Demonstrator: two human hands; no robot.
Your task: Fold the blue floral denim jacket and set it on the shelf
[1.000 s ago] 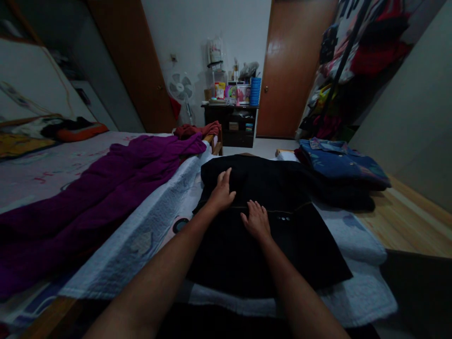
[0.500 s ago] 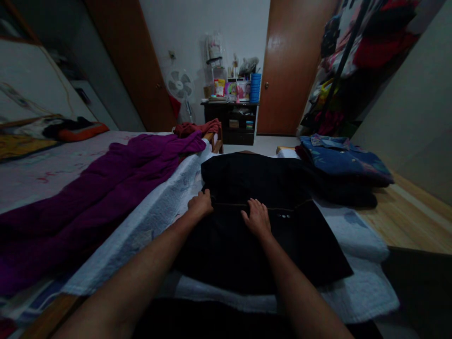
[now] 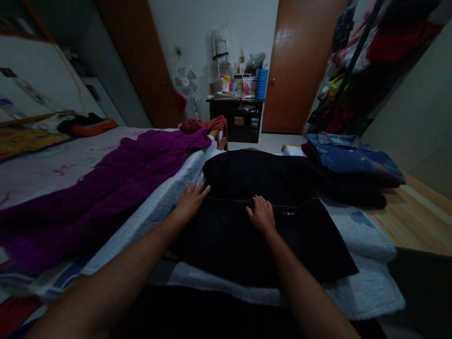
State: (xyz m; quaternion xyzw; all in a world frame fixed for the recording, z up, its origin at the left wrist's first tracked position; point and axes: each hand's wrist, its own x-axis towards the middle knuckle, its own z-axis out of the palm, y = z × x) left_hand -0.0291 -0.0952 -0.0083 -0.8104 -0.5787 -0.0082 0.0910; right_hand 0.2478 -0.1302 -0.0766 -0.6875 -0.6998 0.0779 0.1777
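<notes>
A black garment, which looks like a jacket [image 3: 233, 245], lies spread in front of me on a pale quilted cover [image 3: 370, 273]. A thin light line crosses it, and a few small pale buttons show right of centre. My left hand [image 3: 190, 198] is at the jacket's left edge, fingers spread, holding nothing. My right hand [image 3: 262, 213] rests on the middle of the jacket near the line, fingers stretched out. The upper part of the jacket is bunched or folded; its exact shape is lost in the dark.
A folded blue denim garment [image 3: 353, 155] sits on dark clothing at the right. Purple cloth [image 3: 141, 169] lies along the bed at the left. Further back are a white fan [image 3: 186, 81], a dark cabinet [image 3: 235, 122] and a wooden door [image 3: 287, 70]. Clothes hang at the upper right.
My left hand has moved a little left, and its fingers have opened off the jacket's edge. My right hand stays on the jacket. The view has shifted slightly.
</notes>
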